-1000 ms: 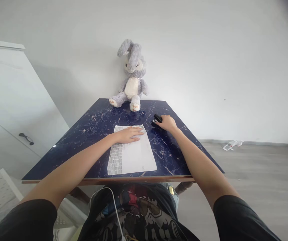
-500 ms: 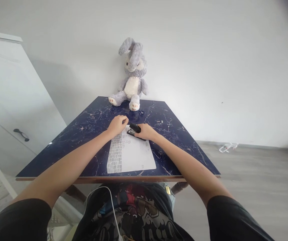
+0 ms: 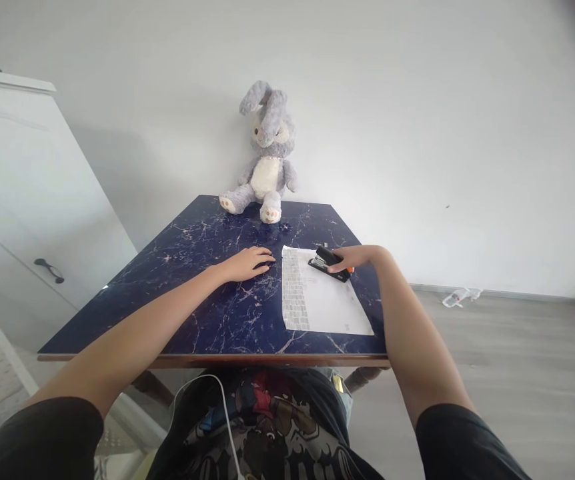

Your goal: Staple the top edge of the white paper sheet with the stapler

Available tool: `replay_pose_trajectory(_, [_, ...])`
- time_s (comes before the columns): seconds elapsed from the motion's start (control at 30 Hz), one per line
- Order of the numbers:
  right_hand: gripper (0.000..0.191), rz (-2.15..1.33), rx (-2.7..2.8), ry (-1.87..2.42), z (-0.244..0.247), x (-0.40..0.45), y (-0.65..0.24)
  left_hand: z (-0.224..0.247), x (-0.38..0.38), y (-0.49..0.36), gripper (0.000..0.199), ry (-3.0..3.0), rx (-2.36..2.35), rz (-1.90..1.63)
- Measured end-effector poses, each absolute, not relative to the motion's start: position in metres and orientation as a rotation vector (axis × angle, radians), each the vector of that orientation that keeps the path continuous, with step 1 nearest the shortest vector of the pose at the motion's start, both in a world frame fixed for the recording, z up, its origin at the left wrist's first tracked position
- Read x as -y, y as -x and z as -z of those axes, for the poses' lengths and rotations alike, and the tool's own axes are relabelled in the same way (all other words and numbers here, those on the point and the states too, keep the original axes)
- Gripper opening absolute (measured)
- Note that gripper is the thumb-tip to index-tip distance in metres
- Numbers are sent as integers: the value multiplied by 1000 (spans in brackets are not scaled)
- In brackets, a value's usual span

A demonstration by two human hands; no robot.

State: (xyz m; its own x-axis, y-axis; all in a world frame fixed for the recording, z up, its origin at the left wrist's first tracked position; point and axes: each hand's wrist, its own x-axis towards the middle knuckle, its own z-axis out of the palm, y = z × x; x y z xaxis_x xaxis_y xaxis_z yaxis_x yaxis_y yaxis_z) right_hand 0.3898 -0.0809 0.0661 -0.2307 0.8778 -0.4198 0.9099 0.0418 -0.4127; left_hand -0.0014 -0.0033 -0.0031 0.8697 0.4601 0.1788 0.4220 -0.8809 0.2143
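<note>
A black stapler (image 3: 328, 264) lies over the upper right part of a printed paper sheet (image 3: 325, 303), with my right hand (image 3: 350, 259) wrapped round its back end. A bit of orange shows beside that hand. The sheet lies flat on the dark blue marbled table (image 3: 217, 313), towards its right side. Just left of the sheet, my left hand (image 3: 250, 263) rests palm down on the tabletop, fingers spread, holding nothing.
A grey plush rabbit (image 3: 266, 177) sits at the table's back edge against the wall. At the left stands a white cabinet (image 3: 32, 193). A small white item lies behind the stapler. Clear plastic (image 3: 461, 297) lies on the floor at the right.
The paper and the stapler have shifted right along with my right hand. My left hand has come away from the paper's top corner, lowered onto the table, and its fingers have spread.
</note>
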Motion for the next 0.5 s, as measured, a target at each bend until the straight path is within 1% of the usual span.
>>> replay_pose_trajectory(0.07, [68, 990, -2344, -1946, -62, 81, -409, -1, 5, 2, 48, -2874, -707, -297])
replay_pose_trajectory(0.1, [68, 914, -2409, -2040, -58, 79, -415, -2, 5, 2, 48, -2872, -711, -291])
replay_pose_trajectory(0.17, [66, 587, -2552, -2266, -44, 71, -419, -3, 4, 3, 48, -2872, -700, -300])
replay_pose_trajectory(0.2, [64, 409, -2629, -2321, -36, 65, -417, -2, 4, 4, 47, -2873, -692, -311])
replay_pose_trajectory(0.23, [62, 327, -2713, -2272, -27, 59, -414, -2, 4, 4, 47, -2871, -686, -327])
replay_pose_trajectory(0.33, [61, 389, -2763, -1964, -4, 43, -396, 2, 4, 4, 45, -2851, -683, -378])
replay_pose_trajectory(0.5, [67, 313, -2541, -1983, 13, 28, -368, 3, -11, 8, 41, -2786, -647, -434])
